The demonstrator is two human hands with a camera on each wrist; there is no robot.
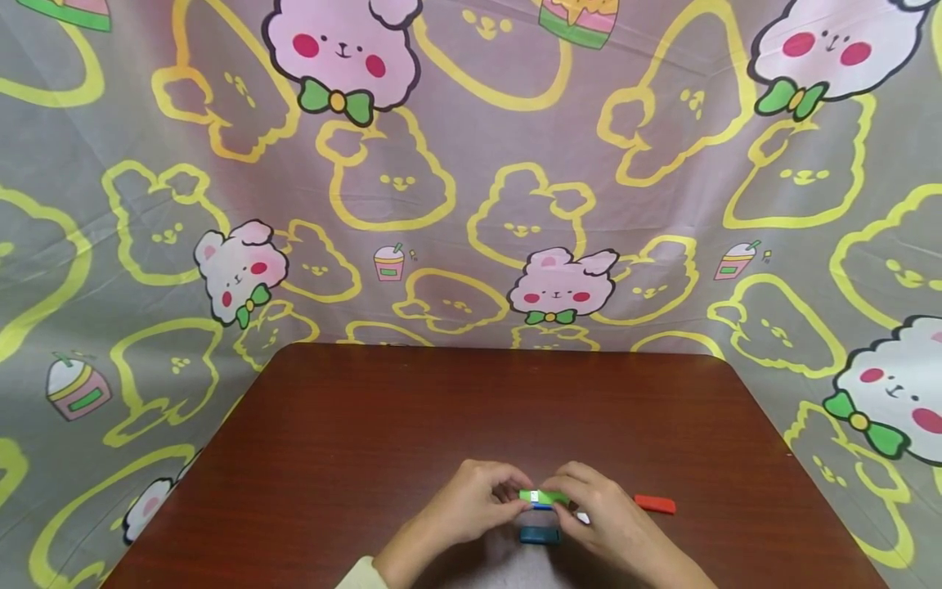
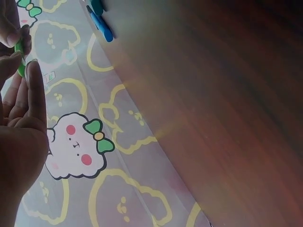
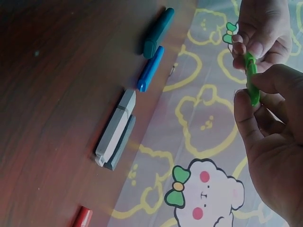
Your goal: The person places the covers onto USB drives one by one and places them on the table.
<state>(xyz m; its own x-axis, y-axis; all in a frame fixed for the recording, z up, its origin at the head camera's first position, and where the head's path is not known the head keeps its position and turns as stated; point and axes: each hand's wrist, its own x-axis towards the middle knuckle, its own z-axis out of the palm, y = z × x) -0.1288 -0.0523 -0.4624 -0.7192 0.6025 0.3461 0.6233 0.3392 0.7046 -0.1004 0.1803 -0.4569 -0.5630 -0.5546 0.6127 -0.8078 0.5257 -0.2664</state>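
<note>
Both hands are together over the near part of the table, holding a small slim bright green object (image 1: 550, 496) between them. Its exact kind is not clear. A small white patch with dark marks shows near its left end in the head view. My left hand (image 1: 474, 495) pinches that left end between thumb and fingers. The right hand (image 1: 599, 507) grips the other end, its thumb and forefinger on the green object (image 3: 252, 82) in the right wrist view. Just beneath the hands lies a slim blue stick-shaped piece (image 3: 150, 69), with a thicker dark teal one (image 1: 540, 536) nearer me.
A red flat piece (image 1: 655, 504) lies right of my right hand. A long whitish piece (image 3: 115, 130) and a dark grey one (image 3: 120, 146) lie side by side near the table edge. The brown table (image 1: 471, 409) is surrounded by patterned cloth (image 1: 456, 204).
</note>
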